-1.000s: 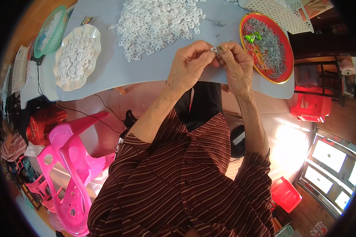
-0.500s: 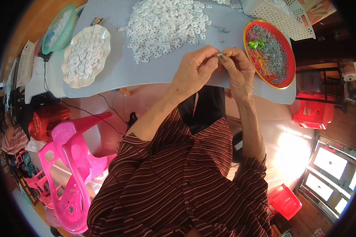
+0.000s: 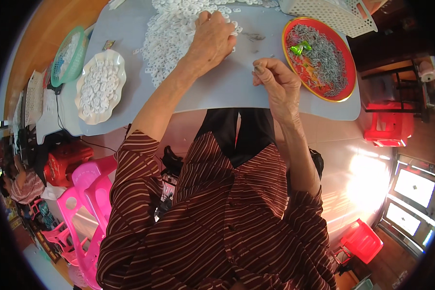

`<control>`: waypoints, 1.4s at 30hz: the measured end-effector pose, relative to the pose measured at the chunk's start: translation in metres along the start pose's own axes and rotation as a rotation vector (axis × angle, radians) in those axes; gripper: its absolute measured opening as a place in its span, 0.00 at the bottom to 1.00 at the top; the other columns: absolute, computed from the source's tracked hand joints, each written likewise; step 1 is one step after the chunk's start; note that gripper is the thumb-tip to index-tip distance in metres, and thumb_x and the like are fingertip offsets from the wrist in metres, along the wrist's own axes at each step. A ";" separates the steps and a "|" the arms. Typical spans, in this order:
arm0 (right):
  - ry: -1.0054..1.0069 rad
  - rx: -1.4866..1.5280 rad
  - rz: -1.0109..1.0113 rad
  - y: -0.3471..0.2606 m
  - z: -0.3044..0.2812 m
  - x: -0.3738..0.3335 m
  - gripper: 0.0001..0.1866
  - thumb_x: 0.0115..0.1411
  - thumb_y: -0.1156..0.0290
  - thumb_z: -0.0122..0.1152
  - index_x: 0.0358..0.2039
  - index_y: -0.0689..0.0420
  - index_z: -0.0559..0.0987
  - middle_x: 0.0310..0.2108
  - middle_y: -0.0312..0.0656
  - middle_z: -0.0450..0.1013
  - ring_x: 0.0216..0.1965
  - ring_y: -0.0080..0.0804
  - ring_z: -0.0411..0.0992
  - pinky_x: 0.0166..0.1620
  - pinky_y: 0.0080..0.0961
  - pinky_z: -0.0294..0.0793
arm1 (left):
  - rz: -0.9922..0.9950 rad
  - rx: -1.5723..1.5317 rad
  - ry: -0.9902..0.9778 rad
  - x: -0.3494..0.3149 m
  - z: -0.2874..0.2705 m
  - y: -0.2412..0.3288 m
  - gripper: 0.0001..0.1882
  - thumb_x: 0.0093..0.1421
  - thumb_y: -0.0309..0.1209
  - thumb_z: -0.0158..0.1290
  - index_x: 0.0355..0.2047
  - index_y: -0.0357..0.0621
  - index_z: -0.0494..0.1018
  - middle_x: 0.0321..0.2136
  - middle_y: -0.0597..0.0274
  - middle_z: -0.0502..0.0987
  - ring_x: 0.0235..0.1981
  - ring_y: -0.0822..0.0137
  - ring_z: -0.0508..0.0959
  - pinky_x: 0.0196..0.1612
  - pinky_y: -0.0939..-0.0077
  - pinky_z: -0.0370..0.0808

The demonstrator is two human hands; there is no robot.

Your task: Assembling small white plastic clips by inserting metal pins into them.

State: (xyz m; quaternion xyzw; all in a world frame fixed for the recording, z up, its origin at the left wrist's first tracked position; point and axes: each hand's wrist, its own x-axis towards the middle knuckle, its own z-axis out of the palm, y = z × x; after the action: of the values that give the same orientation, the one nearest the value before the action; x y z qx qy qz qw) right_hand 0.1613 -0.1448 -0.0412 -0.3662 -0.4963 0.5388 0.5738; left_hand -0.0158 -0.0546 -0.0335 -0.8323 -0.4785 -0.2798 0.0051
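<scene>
A heap of small white plastic pieces with holes covers the far middle of the table. Over its right side lies my left hand, palm down with bent fingers; the fingertips are hidden, so whatever they hold cannot be made out. Nearer the table's front edge and further right, my right hand is closed in a pinch. A thin grey metal pin pokes out by its fingertips. Just right of that hand stands a red, gold-rimmed tray filled with grey metal pins and a green wrapper.
At the left, a scalloped white dish holds more white pieces, beside a green mesh basket. A white perforated basket stands at the far right. Pink plastic chairs and red stools are around the table.
My left hand has left my right hand and moved up and left onto the white heap. My right hand stays pinched, slightly lower and further left. The view has shifted a little.
</scene>
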 end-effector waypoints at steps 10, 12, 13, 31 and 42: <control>0.052 0.022 0.004 0.002 -0.005 0.001 0.08 0.60 0.72 0.59 0.36 0.64 0.77 0.28 0.35 0.72 0.27 0.19 0.67 0.33 0.15 0.68 | -0.383 -0.805 -0.188 -0.015 -0.039 0.041 0.11 0.60 0.29 0.50 0.41 0.38 0.75 0.29 0.59 0.76 0.31 0.66 0.73 0.37 0.75 0.69; 0.041 0.149 0.021 0.002 -0.005 0.001 0.09 0.60 0.72 0.58 0.36 0.65 0.76 0.27 0.36 0.71 0.26 0.20 0.67 0.33 0.16 0.68 | -0.452 -1.260 -0.145 -0.024 -0.038 0.046 0.10 0.62 0.33 0.50 0.34 0.39 0.76 0.23 0.63 0.78 0.24 0.76 0.71 0.31 0.82 0.68; 0.039 0.146 0.024 0.001 -0.004 0.001 0.09 0.60 0.72 0.58 0.36 0.65 0.76 0.27 0.36 0.71 0.26 0.20 0.67 0.33 0.16 0.68 | -0.455 -1.263 -0.143 -0.028 -0.037 0.048 0.10 0.62 0.33 0.50 0.34 0.39 0.76 0.23 0.63 0.78 0.24 0.76 0.71 0.31 0.82 0.68; 0.031 0.073 -0.078 0.000 0.001 0.001 0.08 0.62 0.71 0.55 0.37 0.64 0.74 0.33 0.38 0.74 0.30 0.20 0.70 0.37 0.17 0.71 | -0.465 -1.149 -0.038 -0.054 -0.024 0.073 0.09 0.58 0.27 0.49 0.39 0.37 0.73 0.24 0.72 0.71 0.25 0.81 0.65 0.28 0.86 0.63; 0.050 0.006 -0.092 0.002 -0.002 0.002 0.08 0.61 0.73 0.57 0.38 0.64 0.76 0.32 0.39 0.75 0.32 0.22 0.72 0.38 0.17 0.73 | -0.507 -1.163 0.031 -0.051 -0.022 0.071 0.09 0.59 0.26 0.50 0.39 0.39 0.72 0.25 0.69 0.73 0.23 0.82 0.67 0.25 0.89 0.64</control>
State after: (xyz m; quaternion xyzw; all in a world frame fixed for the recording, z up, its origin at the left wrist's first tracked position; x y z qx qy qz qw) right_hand 0.1630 -0.1426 -0.0429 -0.3546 -0.4964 0.5042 0.6112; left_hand 0.0115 -0.1400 -0.0205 -0.5558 -0.4304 -0.4984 -0.5074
